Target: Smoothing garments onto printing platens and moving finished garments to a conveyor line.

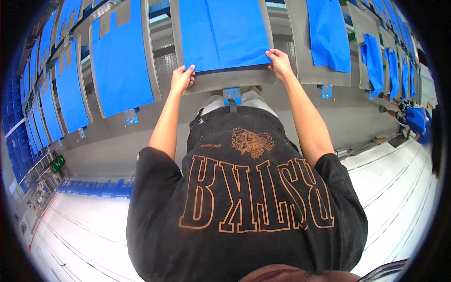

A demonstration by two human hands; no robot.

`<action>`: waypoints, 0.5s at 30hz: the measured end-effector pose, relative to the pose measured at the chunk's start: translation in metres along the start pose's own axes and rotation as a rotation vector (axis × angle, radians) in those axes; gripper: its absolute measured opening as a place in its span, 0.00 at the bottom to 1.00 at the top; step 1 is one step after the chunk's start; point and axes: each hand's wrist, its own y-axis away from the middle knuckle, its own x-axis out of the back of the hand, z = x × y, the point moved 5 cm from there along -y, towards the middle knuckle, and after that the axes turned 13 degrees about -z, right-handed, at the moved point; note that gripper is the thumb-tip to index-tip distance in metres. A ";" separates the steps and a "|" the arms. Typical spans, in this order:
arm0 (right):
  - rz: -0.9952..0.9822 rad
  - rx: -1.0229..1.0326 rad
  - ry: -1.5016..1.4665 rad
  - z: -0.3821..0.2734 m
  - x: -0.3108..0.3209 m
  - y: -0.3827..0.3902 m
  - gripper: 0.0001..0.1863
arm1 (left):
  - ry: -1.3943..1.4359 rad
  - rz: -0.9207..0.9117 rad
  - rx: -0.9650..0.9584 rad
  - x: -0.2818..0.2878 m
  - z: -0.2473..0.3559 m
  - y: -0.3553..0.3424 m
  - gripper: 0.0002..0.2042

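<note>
A blue fabric panel (223,35) lies over a grey flat board (211,81) straight in front of me. My left hand (182,79) pinches the near left corner of the panel between thumb and fingers. At the near right corner my right hand (279,63) holds the same panel's edge, a little farther out than the left. The near edge runs almost straight between both hands, and a strip of bare board shows below it. Faint creases run down the middle of the fabric. A blue metal bracket (232,96) sits under the board's near end.
To the left, a row of similar boards carries blue panels with cut-out notches, such as a blue panel (121,66). On the right, a loose, wrinkled blue piece (329,37) lies on its board, and narrower pieces hang beyond. Another person (413,117) stands far right.
</note>
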 end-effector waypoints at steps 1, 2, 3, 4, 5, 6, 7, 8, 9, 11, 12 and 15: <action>0.018 -0.002 0.076 0.006 0.004 -0.001 0.10 | -0.042 0.006 0.020 -0.003 -0.006 -0.003 0.13; 0.066 0.001 0.137 0.014 0.007 -0.001 0.11 | -0.087 0.028 -0.012 -0.005 -0.010 -0.005 0.13; 0.071 -0.013 0.133 0.023 0.010 -0.001 0.11 | -0.089 0.023 0.003 -0.008 -0.018 -0.005 0.13; 0.067 0.010 0.185 0.025 0.010 0.000 0.12 | -0.080 0.042 -0.019 -0.009 -0.020 -0.001 0.13; 0.063 0.034 0.238 0.027 0.010 0.001 0.14 | -0.072 0.062 -0.042 -0.009 -0.022 0.002 0.13; 0.066 0.051 0.227 0.028 0.011 0.001 0.16 | -0.116 0.070 -0.035 -0.010 -0.024 0.003 0.12; 0.068 0.044 0.224 0.033 0.014 0.000 0.16 | -0.118 0.067 -0.028 -0.011 -0.026 0.004 0.12; 0.075 0.056 0.251 0.035 0.017 -0.001 0.16 | -0.114 0.053 -0.030 -0.012 -0.028 0.003 0.13; 0.082 0.067 0.279 0.038 0.021 0.000 0.16 | -0.110 0.039 -0.031 -0.013 -0.030 0.003 0.13; 0.067 0.063 0.310 0.048 0.027 0.001 0.16 | -0.087 0.058 -0.007 -0.016 -0.034 0.001 0.13; 0.075 0.096 0.335 0.052 0.028 0.002 0.17 | -0.064 0.079 0.014 -0.017 -0.036 0.000 0.13; 0.105 0.127 0.351 0.061 0.031 0.006 0.19 | -0.126 0.140 0.013 -0.017 -0.041 -0.001 0.14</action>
